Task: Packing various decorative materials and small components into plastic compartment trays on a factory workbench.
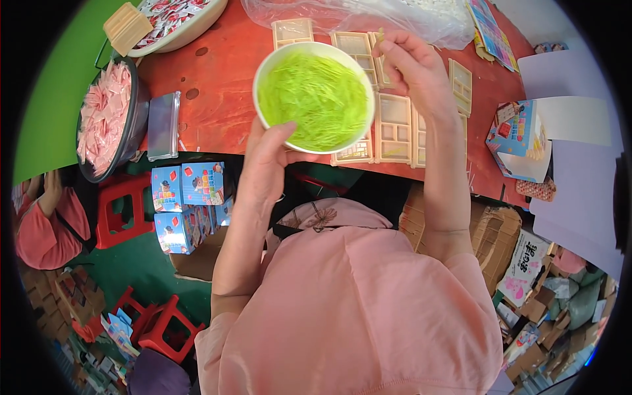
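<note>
My left hand (266, 155) grips the near left side of a white bowl (371, 108), its thumb over the rim. Thin bright green plastic strips (313, 99) nearly fill the bowl, which is held up above the front of the table. To the bowl's right, my right hand (409, 62) is raised over the trays, with thumb and fingertips pinching a small yellow-green piece (380, 35); how many strips it is cannot be made out. Cream compartment trays (395, 131) lie beneath and around both hands, some partly hidden by the bowl.
On the red table (217, 85) lies a clear plastic case (164, 125). A dark basin (137, 125) of pink packets and a pale basin (204, 26) of small sachets stand left. An open blue box (517, 141) is at right; blue boxes (191, 197) stack below. Another person (49, 224) sits left.
</note>
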Motion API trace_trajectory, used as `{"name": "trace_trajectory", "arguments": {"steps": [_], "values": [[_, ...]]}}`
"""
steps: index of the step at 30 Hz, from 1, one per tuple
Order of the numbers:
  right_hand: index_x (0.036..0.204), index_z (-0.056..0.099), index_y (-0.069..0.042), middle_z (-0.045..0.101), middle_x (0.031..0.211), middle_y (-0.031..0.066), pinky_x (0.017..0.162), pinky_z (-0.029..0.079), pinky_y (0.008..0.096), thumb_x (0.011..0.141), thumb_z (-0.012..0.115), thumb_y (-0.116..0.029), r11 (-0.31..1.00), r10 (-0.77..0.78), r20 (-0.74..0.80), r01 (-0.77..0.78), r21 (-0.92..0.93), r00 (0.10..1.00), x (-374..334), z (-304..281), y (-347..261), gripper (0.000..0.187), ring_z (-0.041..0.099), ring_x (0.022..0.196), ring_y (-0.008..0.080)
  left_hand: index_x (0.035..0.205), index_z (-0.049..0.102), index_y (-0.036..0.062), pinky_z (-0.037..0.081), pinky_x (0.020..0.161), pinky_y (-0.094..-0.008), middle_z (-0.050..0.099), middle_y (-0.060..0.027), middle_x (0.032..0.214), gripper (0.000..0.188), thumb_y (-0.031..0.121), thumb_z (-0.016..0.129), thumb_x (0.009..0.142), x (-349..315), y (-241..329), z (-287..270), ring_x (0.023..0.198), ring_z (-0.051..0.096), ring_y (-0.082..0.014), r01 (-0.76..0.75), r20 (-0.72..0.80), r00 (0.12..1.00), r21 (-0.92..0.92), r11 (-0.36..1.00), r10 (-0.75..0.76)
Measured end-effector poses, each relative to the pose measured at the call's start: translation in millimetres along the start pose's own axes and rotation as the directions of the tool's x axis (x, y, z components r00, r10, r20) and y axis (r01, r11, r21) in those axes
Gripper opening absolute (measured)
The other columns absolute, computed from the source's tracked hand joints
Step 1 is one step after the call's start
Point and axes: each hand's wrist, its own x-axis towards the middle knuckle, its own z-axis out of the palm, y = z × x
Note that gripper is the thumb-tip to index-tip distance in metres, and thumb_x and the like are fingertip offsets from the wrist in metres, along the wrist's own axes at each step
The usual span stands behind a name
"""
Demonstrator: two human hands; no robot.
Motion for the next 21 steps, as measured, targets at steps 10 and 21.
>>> {"name": "trace_trajectory", "arguments": {"steps": [10, 21], "values": [[0.101, 0.069, -0.005, 0.067, 0.104, 0.0128, 0.082, 0.052, 0.0435, 0.097, 0.061, -0.016, 0.397, -0.143, 0.169, 0.213, -0.893, 0.975, 0.8, -1.2, 48.7, 0.015, 0.066, 0.094, 0.0347, 0.139, 0.043, -0.0013, 0.063, 0.070, -0.0366, 0.065, -0.0177, 0.124, 0.050, 0.020, 0.054, 0.095, -10.9, 22.3, -32.7, 0.095, 0.072, -0.0282, -0.113, -0.155, 0.981, 0.025, 0.993, 0.116], [0.091, 0.069, -0.003, 0.068, 0.092, 0.0124, 0.073, 0.053, 0.0435, 0.089, 0.073, -0.031, 0.323, -0.121, 0.285, 0.309, -0.894, 0.951, -29.5, 91.9, -9.0, 0.028, 0.067, 0.083, 0.0330, 0.144, 0.039, 0.0019, 0.062, 0.075, -0.0355, 0.062, -0.0146, 0.129, 0.055, 0.020, 0.056, 0.096, -11.5, 1.6, -8.6, 0.106, 0.070, -0.0242, -0.101, -0.084, 0.991, 0.042, 0.994, 0.104]]}}
